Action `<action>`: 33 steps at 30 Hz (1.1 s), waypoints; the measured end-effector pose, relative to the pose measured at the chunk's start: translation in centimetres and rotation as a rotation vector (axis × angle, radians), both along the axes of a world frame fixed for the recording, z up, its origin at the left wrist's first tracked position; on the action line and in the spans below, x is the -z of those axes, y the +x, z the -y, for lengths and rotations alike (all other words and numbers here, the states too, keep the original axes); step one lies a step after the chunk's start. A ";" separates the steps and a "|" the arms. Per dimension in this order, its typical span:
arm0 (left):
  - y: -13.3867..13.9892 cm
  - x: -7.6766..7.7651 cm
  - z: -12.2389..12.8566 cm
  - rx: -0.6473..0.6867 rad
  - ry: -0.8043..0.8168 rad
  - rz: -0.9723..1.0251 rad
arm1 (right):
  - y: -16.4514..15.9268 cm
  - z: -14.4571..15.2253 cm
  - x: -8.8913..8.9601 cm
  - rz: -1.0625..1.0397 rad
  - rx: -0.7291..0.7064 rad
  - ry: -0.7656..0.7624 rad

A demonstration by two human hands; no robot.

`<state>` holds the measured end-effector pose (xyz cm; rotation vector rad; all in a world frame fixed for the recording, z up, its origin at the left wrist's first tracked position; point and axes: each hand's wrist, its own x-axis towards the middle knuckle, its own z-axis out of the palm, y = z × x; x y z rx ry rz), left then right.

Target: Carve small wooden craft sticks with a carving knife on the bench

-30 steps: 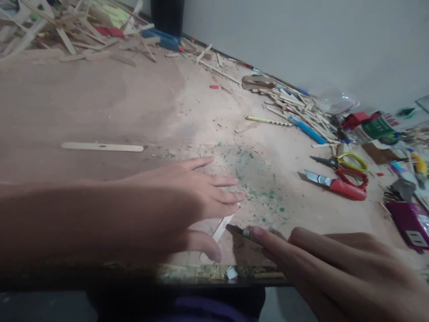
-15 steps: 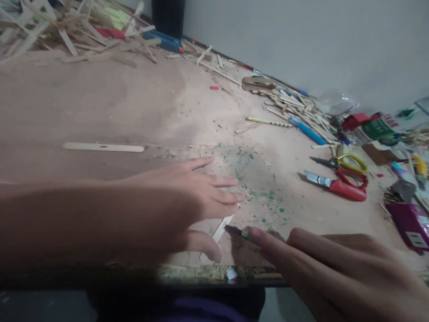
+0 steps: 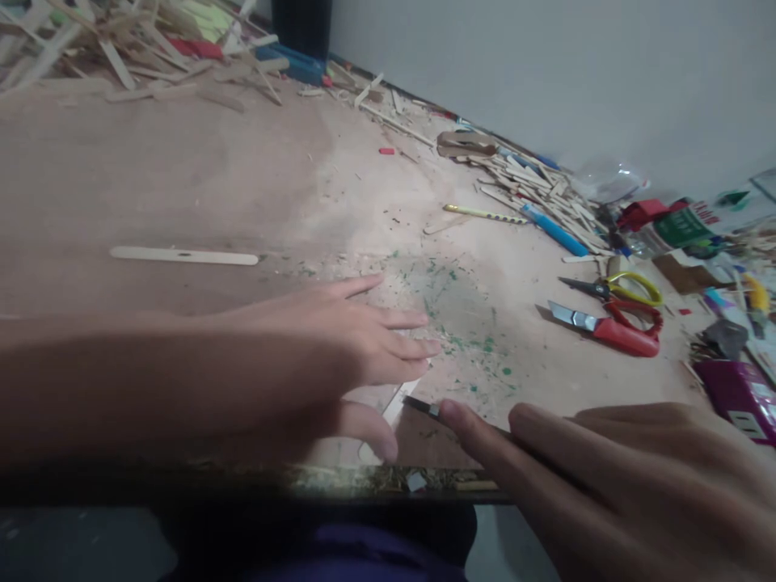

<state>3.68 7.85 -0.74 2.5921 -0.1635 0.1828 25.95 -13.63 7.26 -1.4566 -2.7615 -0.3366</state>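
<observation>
A wooden craft stick lies slantwise on the table near its front edge. My left hand rests over it with fingers spread, the thumb and lower fingers pressing it down; part of the stick is hidden under them. In my right hand is a slim craft knife, the index finger stretched along its top. The knife's dark blade tip touches the stick at a small mark. Another craft stick, with a small slot in its middle, lies farther left.
A red utility knife and yellow-and-red handled scissors lie to the right. Beyond are a blue pen-like tool, a patterned pencil and a heap of sticks. More sticks pile up at the far left. A purple box stands right.
The whole view has shifted slightly, so everything sits a little higher. The knife tip stays at the same mark on the stick, and both hands keep nearly the same pose.
</observation>
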 end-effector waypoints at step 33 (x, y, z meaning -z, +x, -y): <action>-0.3 0.3 0.3 -0.010 0.062 0.127 | -0.6 3.0 4.0 -0.259 0.128 0.064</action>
